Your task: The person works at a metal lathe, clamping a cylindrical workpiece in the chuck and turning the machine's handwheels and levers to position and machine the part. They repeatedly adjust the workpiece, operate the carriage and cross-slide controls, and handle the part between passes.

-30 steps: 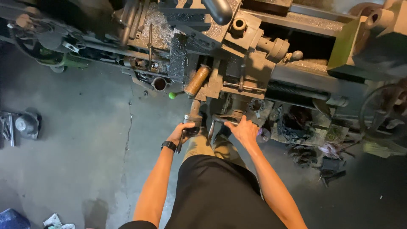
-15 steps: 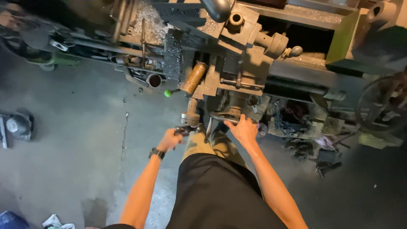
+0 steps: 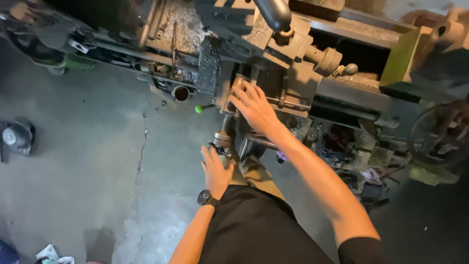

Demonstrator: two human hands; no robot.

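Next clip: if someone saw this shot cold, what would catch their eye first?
Probably the big grimy lathe running across the top of the view, with the right hand laid on a brownish part at its middle. Just below, the left hand, a dark watch on its wrist, grips a metal crank handle at the machine's front. A small green knob stands out against the cracked concrete floor on the left.

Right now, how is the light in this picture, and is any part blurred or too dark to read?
Head view: warm light falls on the lathe and the right hand; the floor looks cooler and grey, with a soft glare patch; the top left and the lower right corner sink into shadow; the left hand is slightly soft, and the edges bend a little from the wide lens.
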